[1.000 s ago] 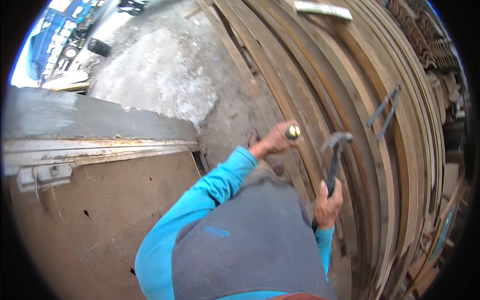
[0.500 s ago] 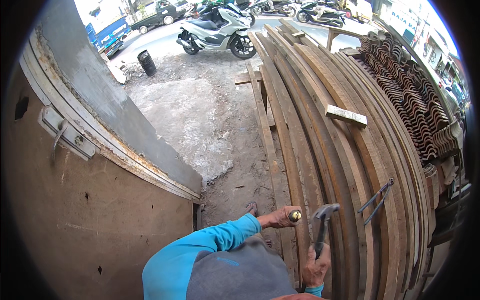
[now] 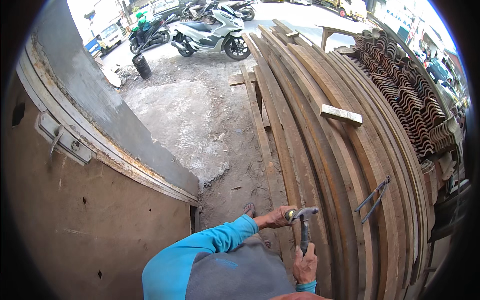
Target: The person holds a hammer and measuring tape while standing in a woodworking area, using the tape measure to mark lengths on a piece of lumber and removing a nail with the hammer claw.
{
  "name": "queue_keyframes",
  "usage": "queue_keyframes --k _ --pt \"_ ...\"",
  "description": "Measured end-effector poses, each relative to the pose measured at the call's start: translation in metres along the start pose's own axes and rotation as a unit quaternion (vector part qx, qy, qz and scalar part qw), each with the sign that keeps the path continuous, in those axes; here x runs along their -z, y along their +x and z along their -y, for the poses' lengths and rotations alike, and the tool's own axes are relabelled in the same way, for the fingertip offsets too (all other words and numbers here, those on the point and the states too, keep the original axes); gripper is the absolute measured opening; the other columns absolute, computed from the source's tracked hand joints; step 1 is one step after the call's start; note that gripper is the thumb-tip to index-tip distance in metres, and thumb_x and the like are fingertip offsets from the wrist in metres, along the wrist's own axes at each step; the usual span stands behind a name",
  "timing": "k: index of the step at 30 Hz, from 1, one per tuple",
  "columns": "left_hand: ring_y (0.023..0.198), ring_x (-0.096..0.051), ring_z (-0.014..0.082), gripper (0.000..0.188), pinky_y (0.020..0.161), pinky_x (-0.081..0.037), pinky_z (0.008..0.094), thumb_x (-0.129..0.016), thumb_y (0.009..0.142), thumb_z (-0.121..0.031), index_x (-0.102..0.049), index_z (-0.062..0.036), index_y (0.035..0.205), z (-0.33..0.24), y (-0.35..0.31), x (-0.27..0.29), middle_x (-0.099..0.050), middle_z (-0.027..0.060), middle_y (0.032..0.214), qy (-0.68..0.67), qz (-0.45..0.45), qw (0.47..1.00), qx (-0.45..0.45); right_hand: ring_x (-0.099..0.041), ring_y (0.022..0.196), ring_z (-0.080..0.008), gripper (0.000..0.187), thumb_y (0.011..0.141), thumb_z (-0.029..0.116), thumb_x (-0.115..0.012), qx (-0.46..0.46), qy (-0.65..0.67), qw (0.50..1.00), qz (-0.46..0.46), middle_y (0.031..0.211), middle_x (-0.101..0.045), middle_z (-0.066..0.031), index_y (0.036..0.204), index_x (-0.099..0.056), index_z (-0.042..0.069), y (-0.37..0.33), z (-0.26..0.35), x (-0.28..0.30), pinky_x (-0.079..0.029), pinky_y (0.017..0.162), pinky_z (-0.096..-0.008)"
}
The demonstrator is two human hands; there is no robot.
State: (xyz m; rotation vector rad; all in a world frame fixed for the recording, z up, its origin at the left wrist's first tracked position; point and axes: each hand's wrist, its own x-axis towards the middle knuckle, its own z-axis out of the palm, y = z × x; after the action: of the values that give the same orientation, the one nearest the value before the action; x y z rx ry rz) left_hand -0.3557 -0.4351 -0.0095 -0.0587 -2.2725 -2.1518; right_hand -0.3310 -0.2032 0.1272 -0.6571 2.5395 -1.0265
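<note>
The right hand point(image 3: 305, 265) is wrapped around a hammer point(image 3: 305, 232), likely head-heavy and best held low, the left hand point(image 3: 275, 219) clasping a yellow-ended tool point(image 3: 290, 214).

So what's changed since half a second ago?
The right hand brought the hammer left; its head now overlaps the gold-ended tool in the left hand, contact unclear. A rider in green came into view. Both grips unchanged; pincers still on the planks.
</note>
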Motion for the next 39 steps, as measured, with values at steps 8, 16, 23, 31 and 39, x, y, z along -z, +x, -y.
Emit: queue_keyframes --k 8,16,23,31,39 --pt "0.081 -0.051 0.0099 0.017 0.075 -0.047 0.0304 -0.073 0.090 -0.015 -0.059 -0.0077 0.097 -0.001 0.004 0.000 -0.058 0.0001 0.085 0.041 -0.022 0.999 0.022 -0.040 0.053 -0.0068 0.022 0.100 0.016 -0.057 0.266 0.354 0.813 -0.377 0.068 -0.045 0.0009 0.107 -0.046 -0.002 0.012 0.035 0.035 -0.038 0.050 -0.0215" --pt "0.082 -0.052 0.0102 0.018 0.075 -0.047 0.0303 -0.074 0.090 -0.016 -0.060 -0.0083 0.097 -0.009 0.004 0.004 -0.058 0.0001 0.086 0.026 -0.004 1.000 0.005 -0.063 0.075 -0.0528 0.027 0.097 0.019 -0.062 -0.040 -0.001 0.998 0.045 0.077 -0.063 -0.0305 0.098 -0.042 0.001 0.007 0.006 0.002 -0.047 0.064 -0.0577" --pt "0.080 -0.052 0.0113 0.022 0.074 -0.047 0.0311 -0.075 0.091 -0.022 -0.058 -0.0081 0.095 0.001 0.005 0.002 -0.057 0.0011 0.084 0.042 -0.019 0.998 0.033 -0.042 0.051 -0.0097 0.025 0.101 0.025 -0.059 0.173 0.290 0.861 -0.379 0.063 -0.045 -0.0022 0.095 -0.045 0.005 0.016 0.050 0.042 -0.041 0.047 -0.0255" --pt "0.082 -0.052 0.0095 0.018 0.074 -0.047 0.0299 -0.073 0.093 -0.018 -0.059 -0.0082 0.096 0.011 0.000 0.001 -0.057 -0.0010 0.087 0.016 -0.001 0.998 -0.056 -0.061 0.079 -0.0551 0.026 0.093 0.018 -0.066 -0.050 -0.064 0.995 0.059 0.076 -0.062 -0.0317 0.096 -0.045 0.002 0.005 -0.005 -0.011 -0.048 0.064 -0.0578" --pt "0.080 -0.052 0.0133 0.025 0.074 -0.046 0.0330 -0.076 0.090 -0.025 -0.058 -0.0074 0.095 -0.008 0.000 0.005 -0.055 0.0006 0.085 0.024 -0.024 0.999 0.038 -0.055 0.056 -0.0138 0.018 0.094 0.011 -0.063 0.122 0.219 0.912 -0.325 0.069 -0.056 -0.0027 0.089 -0.047 0.006 0.015 0.063 0.059 -0.039 0.047 -0.0280"
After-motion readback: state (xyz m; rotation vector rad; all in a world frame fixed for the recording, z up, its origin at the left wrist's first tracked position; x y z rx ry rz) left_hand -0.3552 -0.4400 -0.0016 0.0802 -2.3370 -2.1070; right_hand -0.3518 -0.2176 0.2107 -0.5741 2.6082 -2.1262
